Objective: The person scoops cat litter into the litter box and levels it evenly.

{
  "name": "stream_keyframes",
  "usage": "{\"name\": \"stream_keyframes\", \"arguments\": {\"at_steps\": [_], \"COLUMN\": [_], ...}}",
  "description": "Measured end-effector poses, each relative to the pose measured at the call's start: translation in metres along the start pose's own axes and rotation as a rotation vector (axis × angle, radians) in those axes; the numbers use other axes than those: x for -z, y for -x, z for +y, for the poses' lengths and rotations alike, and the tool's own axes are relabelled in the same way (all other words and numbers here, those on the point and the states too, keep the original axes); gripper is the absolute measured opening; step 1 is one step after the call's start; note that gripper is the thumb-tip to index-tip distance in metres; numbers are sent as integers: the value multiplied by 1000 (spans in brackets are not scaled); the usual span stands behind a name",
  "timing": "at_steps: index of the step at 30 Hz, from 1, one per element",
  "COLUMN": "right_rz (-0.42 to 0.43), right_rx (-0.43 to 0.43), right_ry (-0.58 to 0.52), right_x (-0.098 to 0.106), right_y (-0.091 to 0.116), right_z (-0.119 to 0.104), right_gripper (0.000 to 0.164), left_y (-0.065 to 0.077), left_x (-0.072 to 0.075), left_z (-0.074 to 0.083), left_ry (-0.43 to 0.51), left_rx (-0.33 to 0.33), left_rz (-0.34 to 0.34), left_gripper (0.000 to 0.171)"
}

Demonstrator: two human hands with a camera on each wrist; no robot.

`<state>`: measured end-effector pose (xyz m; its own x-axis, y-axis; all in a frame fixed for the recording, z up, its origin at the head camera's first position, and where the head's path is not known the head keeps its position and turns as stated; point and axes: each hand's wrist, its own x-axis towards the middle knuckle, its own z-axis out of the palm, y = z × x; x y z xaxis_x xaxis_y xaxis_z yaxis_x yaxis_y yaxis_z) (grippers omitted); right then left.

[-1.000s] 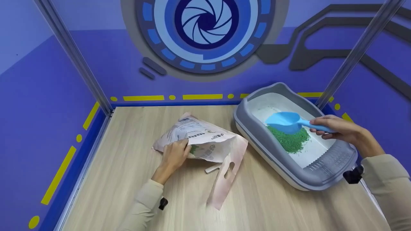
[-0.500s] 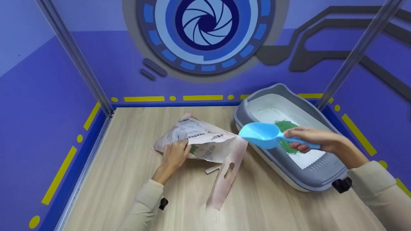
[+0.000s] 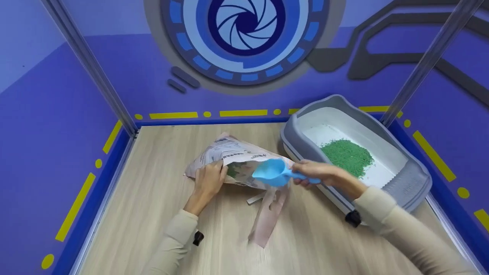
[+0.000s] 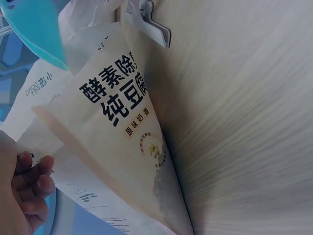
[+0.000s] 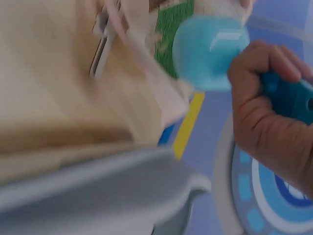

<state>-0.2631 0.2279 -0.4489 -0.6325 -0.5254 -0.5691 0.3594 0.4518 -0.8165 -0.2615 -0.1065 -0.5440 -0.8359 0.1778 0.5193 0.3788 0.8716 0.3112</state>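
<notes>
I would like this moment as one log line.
left hand: grips open bag edge | right hand: holds blue scoop by bag opening | gray tray: green granules inside

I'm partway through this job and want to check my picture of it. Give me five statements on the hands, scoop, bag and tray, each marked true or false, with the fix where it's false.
1. The right hand holds the blue scoop by its handle. True.
2. The left hand is on the scoop too. False: it grips the edge of the bag.
3. In the head view, the scoop's bowl overlaps the bag's mouth. True.
4. The bag's mouth is sealed. False: it is open, with green showing inside.
5. The tray holds a pile of green granules, with part of its white floor bare. True.
</notes>
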Motion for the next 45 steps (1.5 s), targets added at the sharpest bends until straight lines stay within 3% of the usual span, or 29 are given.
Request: {"name": "stream_keyframes", "arguments": {"at_steps": [5, 11, 20, 25, 30, 32, 34, 37, 39, 42, 45], "right_rz": [49, 126, 251, 323, 273, 287, 267, 223, 156, 175, 192], "right_rx": [27, 59, 143, 206, 362, 340, 344, 290, 307, 261, 216], "right_ry": [-142, -281, -321, -273, -247, -202, -186, -161, -170, -168, -236], "right_x": [-29, -40, -65, -74, -40, -29, -23, -21, -19, -27, -29], "right_y": [-48, -97, -135, -157, -256, -299, -320, -326, -324, -308, -311], "right_z": [3, -4, -3, 3, 76, 104, 116, 113, 108, 87, 82], "right_gripper": [13, 19, 15, 19, 22, 23, 20, 22, 24, 21, 18], "left_y": [-5, -8, -3, -2, 0, 1, 2, 3, 3, 2, 2], "left_x": [-5, -5, -6, -6, -6, -6, -7, -9, -11, -13, -13], "left_z": [1, 0, -6, -9, -11, -12, -12, -13, -13, -13, -13], "left_ry": [-2, -4, -66, -75, -62, -65, -67, -64, -58, -47, -35], "left_rx": [22, 18, -110, -153, -185, -207, -247, -320, -354, -366, -357], "left_rz": [9, 16, 77, 52, 20, 22, 17, -8, -28, -40, -42], "left_gripper": [25, 23, 22, 18, 15, 15, 16, 17, 18, 17, 15]}}
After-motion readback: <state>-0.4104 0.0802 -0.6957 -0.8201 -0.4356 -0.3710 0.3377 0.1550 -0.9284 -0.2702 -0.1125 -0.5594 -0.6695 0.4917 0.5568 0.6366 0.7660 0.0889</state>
